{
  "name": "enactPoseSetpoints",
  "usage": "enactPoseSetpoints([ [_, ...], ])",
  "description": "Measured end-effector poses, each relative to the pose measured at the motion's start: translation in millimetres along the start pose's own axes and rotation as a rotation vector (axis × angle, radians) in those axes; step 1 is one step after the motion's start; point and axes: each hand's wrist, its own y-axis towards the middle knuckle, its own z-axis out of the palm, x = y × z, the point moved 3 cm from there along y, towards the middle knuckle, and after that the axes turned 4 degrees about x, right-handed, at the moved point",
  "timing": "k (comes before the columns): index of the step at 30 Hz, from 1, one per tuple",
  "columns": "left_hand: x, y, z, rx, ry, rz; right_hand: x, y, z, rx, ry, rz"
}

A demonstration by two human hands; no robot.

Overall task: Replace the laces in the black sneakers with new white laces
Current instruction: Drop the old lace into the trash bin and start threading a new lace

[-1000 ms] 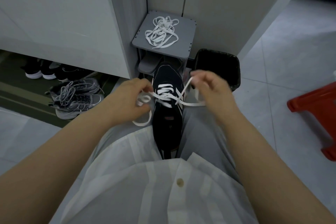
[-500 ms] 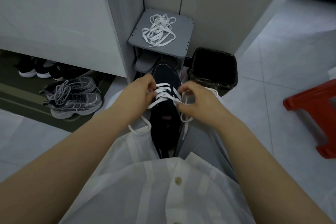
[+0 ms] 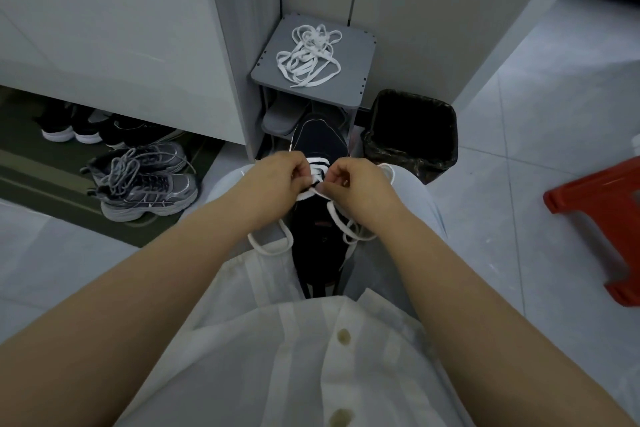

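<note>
A black sneaker point(image 3: 318, 239) lies between my knees, toe pointing away from me. A new white lace point(image 3: 313, 191) crosses its eyelets. My left hand point(image 3: 278, 180) pinches the lace on the shoe's left side. My right hand point(image 3: 356, 186) pinches it on the right, and the two hands nearly touch over the tongue. Loose lace ends hang down both sides of the shoe. A tangle of white laces point(image 3: 308, 56) lies on the small grey shoe rack point(image 3: 360, 80) ahead.
A black bin point(image 3: 412, 135) stands right of the rack. Grey slippers point(image 3: 282, 113) sit on the rack's lower shelf. Silver sneakers point(image 3: 145, 184) and dark shoes point(image 3: 72, 125) lie at left under a white cabinet. A red stool point(image 3: 599, 218) stands at right.
Both hands have come together over the shoe's tongue. The right hand drew in from the side, and the lace went from stretched wide to slack loops at the sides.
</note>
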Motion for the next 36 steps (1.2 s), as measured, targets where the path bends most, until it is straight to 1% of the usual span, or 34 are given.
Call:
enactPoseSetpoints([
  [2, -5, 1, -7, 0.033, -0.013, 0.02, 5, 0, -4, 0.008, 0.011, -0.033],
  [5, -11, 3, -17, 0.125, -0.071, 0.01, 10, -1, -16, 0.009, 0.145, -0.049],
  [7, -13, 4, -22, 0.186, 0.02, 0.005, 12, -3, -19, 0.093, 0.199, -0.027],
  [8, -12, 4, -25, 0.204, 0.11, -0.004, 13, -3, -22, 0.126, 0.206, -0.02],
  [9, -11, 2, -29, 0.208, 0.213, -0.021, 14, -4, -29, 0.122, 0.206, -0.02],
  [10, -7, 2, -35, 0.184, 0.319, -0.045, 14, -5, -38, 0.086, 0.214, -0.029],
  [12, 5, 2, -52, 0.063, 0.52, -0.089, 8, -8, -61, -0.005, 0.268, -0.066],
  [13, 13, 1, -62, 0.002, 0.588, -0.114, 3, -11, -70, -0.032, 0.28, -0.088],
  [14, 22, 0, -71, -0.053, 0.608, -0.144, -2, -13, -74, -0.039, 0.264, -0.106],
  [16, 38, -2, -82, -0.101, 0.519, -0.199, -9, -15, -69, -0.028, 0.183, -0.131],
  [17, 42, -3, -82, -0.091, 0.428, -0.182, -11, -13, -62, -0.038, 0.133, -0.146],
  [18, 43, -3, -78, -0.07, 0.321, -0.12, -11, -11, -53, -0.072, 0.078, -0.165],
  [20, 28, -6, -67, -0.018, 0.118, 0.084, -5, -8, -40, -0.165, -0.081, -0.229],
  [21, 18, -8, -60, 0.007, 0.067, 0.197, -3, -7, -34, -0.193, -0.193, -0.252],
  [22, 12, -7, -52, 0.024, 0.056, 0.286, -1, -6, -30, -0.196, -0.308, -0.248],
  [23, 8, -6, -44, 0.025, 0.073, 0.319, -1, -6, -27, -0.18, -0.396, -0.224],
  [24, 8, -5, -37, 0.01, 0.121, 0.294, -1, -5, -25, -0.158, -0.439, -0.19],
  [27, 14, 1, -20, -0.012, 0.385, 0.122, -4, -6, -24, -0.112, -0.369, -0.138],
  [28, 17, 3, -15, 0.008, 0.423, 0.092, -5, -6, -24, -0.093, -0.349, -0.134],
  [30, 19, 5, -10, 0.032, 0.394, 0.08, -9, -7, -21, -0.054, -0.341, -0.135],
  [32, 24, 5, -13, 0.005, 0.291, 0.116, -13, -5, -19, -0.076, -0.302, -0.163],
  [33, 26, 4, -19, -0.051, 0.209, 0.134, -14, -5, -22, -0.144, -0.237, -0.19],
  [34, 27, 1, -29, -0.145, 0.078, 0.118, -14, -6, -30, -0.25, -0.124, -0.207],
  [35, 31, -3, -43, -0.254, -0.109, 0.041, -14, -10, -41, -0.366, 0.039, -0.195],
  [36, 36, -8, -57, -0.356, -0.352, -0.072, -12, -15, -53, -0.455, 0.24, -0.172],
])
